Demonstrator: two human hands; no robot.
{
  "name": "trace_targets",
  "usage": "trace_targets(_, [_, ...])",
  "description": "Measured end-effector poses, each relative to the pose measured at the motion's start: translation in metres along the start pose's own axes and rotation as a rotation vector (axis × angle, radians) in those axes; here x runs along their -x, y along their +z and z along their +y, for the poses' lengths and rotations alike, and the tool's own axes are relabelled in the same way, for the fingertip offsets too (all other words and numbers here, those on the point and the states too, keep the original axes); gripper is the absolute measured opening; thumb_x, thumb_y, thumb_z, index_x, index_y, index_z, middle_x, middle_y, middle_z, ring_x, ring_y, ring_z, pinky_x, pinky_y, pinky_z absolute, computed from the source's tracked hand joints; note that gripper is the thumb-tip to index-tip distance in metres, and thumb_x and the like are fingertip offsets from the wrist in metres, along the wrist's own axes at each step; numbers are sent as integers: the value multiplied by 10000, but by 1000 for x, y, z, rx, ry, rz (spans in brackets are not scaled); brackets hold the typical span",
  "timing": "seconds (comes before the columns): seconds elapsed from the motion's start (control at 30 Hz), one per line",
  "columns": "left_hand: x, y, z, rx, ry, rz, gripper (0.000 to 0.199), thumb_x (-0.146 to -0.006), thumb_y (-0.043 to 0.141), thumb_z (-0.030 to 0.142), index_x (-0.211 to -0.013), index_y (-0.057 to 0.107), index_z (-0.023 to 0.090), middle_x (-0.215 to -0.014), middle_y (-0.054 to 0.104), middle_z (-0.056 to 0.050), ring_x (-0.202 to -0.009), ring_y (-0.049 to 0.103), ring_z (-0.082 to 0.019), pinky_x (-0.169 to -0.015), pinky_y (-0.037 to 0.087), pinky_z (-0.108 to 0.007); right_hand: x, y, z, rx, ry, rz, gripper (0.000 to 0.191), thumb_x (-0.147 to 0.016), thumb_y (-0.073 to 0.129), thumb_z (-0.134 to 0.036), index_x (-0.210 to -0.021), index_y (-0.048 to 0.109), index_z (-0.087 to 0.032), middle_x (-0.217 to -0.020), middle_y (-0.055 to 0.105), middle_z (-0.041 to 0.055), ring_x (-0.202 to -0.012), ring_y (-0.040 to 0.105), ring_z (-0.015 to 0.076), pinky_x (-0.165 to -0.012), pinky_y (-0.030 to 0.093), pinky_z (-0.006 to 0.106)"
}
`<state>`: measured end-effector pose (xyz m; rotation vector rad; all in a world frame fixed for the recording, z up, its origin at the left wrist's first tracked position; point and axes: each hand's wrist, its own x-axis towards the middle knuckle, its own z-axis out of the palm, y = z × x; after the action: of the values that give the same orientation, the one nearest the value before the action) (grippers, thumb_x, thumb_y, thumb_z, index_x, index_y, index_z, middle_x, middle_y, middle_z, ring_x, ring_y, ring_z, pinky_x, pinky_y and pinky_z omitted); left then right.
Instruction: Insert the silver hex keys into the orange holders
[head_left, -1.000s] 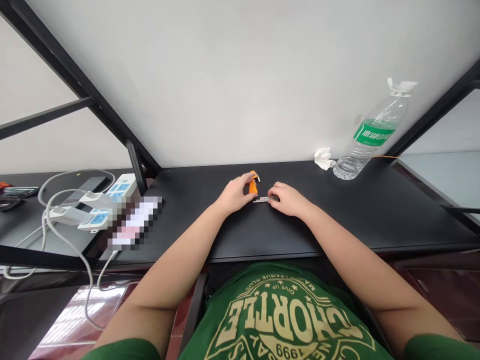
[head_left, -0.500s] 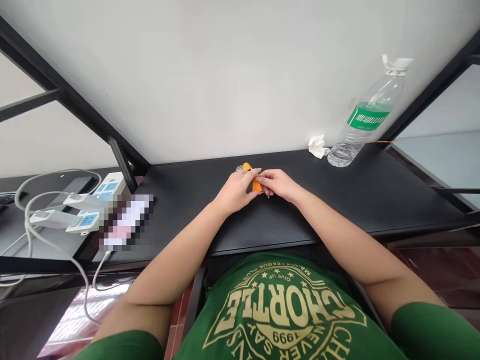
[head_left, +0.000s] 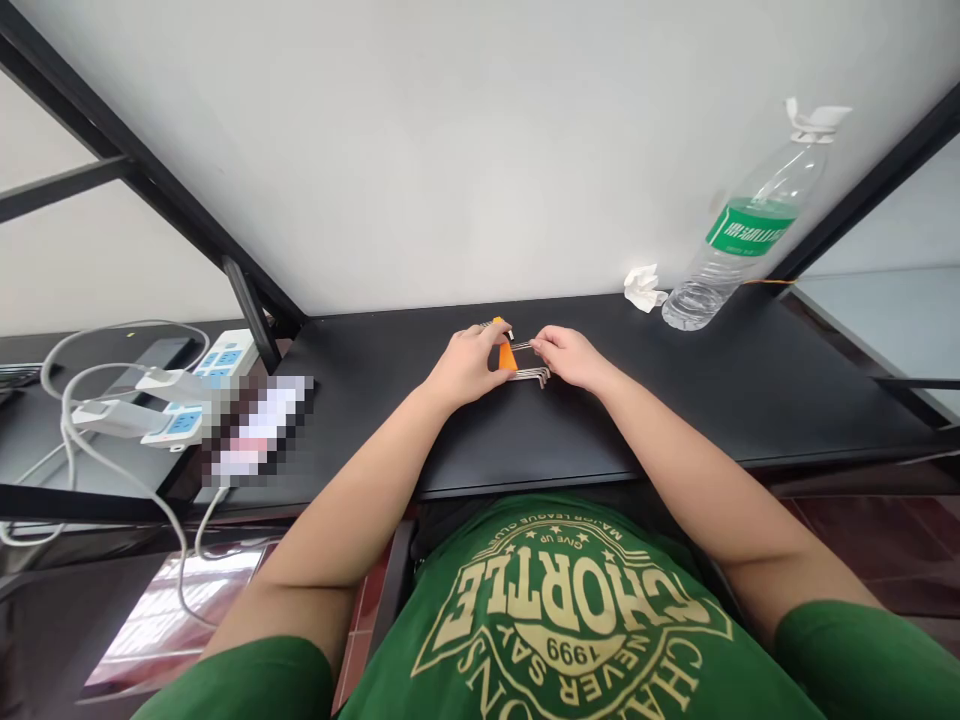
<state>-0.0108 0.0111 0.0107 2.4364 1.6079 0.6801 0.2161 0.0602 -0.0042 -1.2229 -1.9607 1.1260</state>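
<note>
Over the black tabletop (head_left: 360,400), my left hand (head_left: 466,368) is wrapped round an orange holder (head_left: 508,357). Several L-shaped metal hex keys (head_left: 532,375) stick out of its right side, their bent ends toward me. My right hand (head_left: 568,357) is closed in a pinch on the end of one thin hex key (head_left: 522,346), whose other end reaches the holder. Whether that end is still inside cannot be made out. My left fingers hide part of the holder's far end.
A large clear bottle (head_left: 750,230) with a green label stands at the back right beside a crumpled white tissue (head_left: 643,288). To the left are a blurred-out phone (head_left: 262,430) on a cable, a power strip (head_left: 225,360) with plugs, and a black metal frame (head_left: 251,310).
My right hand has moved right, away from the orange holder, with a hex key pinched in it. More of the keys now show between my hands.
</note>
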Motion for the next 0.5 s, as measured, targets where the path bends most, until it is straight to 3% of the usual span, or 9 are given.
trace_targets(0.27, [1,-6,-11,-23,-128,-15,714,-803,774,325,-1466,513,281,-1314,714,-61,-1250,612,-328,-1114,464,-501,-6,-14,11,485,81,-61,259,-1000,537,-341,-813,655,-207,-860,688,64,-712,555,175,-675,360,291])
trace_targets(0.5, [1,-3,-13,-2,-125,-16,757,-797,789,320,-1493,493,286,-1318,723,-40,-1261,604,-330,-1125,448,-509,-5,-20,13,572,63,-34,276,-945,650,-382,-733,624,-208,-746,646,50,-610,490,148,-621,315,287])
